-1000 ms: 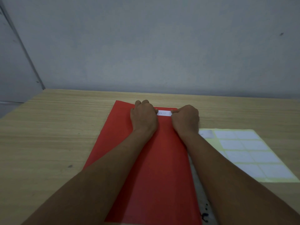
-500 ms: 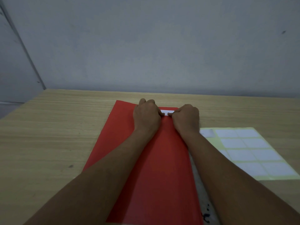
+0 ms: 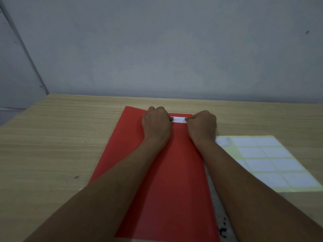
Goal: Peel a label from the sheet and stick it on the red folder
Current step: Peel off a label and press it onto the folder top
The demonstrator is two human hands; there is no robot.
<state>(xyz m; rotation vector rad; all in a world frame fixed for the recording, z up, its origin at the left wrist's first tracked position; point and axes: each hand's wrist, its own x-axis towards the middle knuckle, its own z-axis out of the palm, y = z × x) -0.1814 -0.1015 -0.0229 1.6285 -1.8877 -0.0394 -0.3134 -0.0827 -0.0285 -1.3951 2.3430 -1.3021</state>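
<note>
The red folder (image 3: 162, 180) lies lengthwise on the wooden table in front of me. A small white label (image 3: 178, 119) lies flat near the folder's far edge. My left hand (image 3: 156, 125) is curled into a fist with its thumb tip on the label's left end. My right hand (image 3: 202, 125) is curled the same way, touching the label's right end. The middle of the label shows between the hands, with faint writing on it. The label sheet (image 3: 272, 161), pale yellow backing with several white labels, lies to the right of the folder.
The wooden table (image 3: 52, 145) runs to a grey wall at the back. A white paper with black marks (image 3: 222, 229) pokes out from under the folder's right edge. My forearms cross over the folder and the sheet's left side.
Half a second ago my hands were close together and covered most of the label. They have since slid apart along it, and more of the label shows.
</note>
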